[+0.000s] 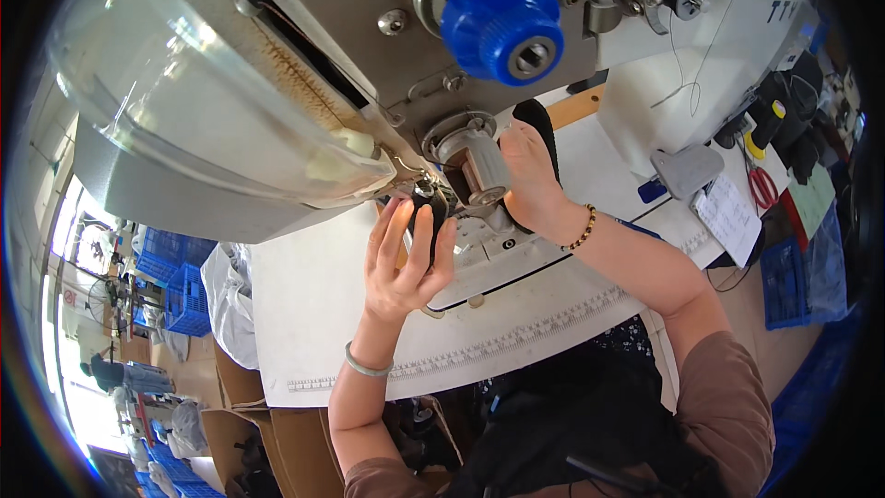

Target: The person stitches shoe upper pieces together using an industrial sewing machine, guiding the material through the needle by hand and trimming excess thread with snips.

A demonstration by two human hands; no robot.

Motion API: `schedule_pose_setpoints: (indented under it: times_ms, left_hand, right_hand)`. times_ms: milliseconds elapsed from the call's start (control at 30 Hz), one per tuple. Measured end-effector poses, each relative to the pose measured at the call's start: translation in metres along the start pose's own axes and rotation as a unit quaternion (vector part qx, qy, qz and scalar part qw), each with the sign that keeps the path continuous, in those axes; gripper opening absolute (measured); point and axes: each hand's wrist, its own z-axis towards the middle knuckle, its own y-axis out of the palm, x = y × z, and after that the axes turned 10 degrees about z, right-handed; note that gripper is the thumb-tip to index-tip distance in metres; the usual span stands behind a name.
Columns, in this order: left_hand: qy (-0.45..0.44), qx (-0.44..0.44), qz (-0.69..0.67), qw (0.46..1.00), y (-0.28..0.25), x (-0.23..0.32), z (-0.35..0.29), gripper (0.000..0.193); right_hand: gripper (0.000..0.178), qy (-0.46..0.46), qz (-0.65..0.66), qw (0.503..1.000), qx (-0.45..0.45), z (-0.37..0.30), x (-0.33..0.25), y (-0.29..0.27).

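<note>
Near the needle area of a sewing machine, my left hand has its fingers and thumb around a dark, curved piece of material. My right hand grips a black, strap-like piece beside the machine's metal presser parts. Whether both hands hold one and the same black piece cannot be seen, because the machine head hides the middle. A blue knob juts out above my hands. A clear plastic guard spans the upper left.
The white machine table carries a printed ruler strip along its near edge. To the right lie red-handled scissors, a paper sheet and a blue crate. Cardboard boxes stand below, with blue crates farther left.
</note>
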Motion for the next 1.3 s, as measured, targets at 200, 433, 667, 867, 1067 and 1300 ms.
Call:
schedule_pose_setpoints:
  times_ms: [200,433,667,867,1067,1300]
  left_hand:
    - [-0.026,-0.079,-0.114,0.99,-0.017,-0.01,0.0,0.036]
    - [-0.202,-0.15,-0.342,0.905,-0.033,-0.014,0.013,0.038]
    - [-0.16,-0.105,-0.197,0.961,-0.034,0.003,0.023,0.032]
    - [-0.184,-0.108,-0.175,0.961,-0.038,0.013,0.023,0.029]
    - [-0.187,-0.225,-0.225,0.93,-0.05,0.026,0.027,0.051]
    - [-0.161,-0.057,-0.017,0.985,-0.011,0.041,0.002,0.034]
  right_hand:
    - [0.019,-0.047,-0.139,0.989,-0.033,-0.049,-0.018,-0.009]
    - [0.019,-0.007,-0.342,0.917,-0.205,-0.085,-0.01,0.011]
    - [0.013,-0.012,-0.205,0.955,-0.214,-0.079,0.013,-0.002]
    - [0.01,-0.017,-0.255,0.929,-0.267,-0.081,0.011,-0.005]
    - [0.006,-0.114,-0.365,0.877,-0.292,-0.082,-0.005,-0.004]
    - [0.025,-0.236,-0.371,0.878,-0.187,-0.058,-0.024,-0.011]
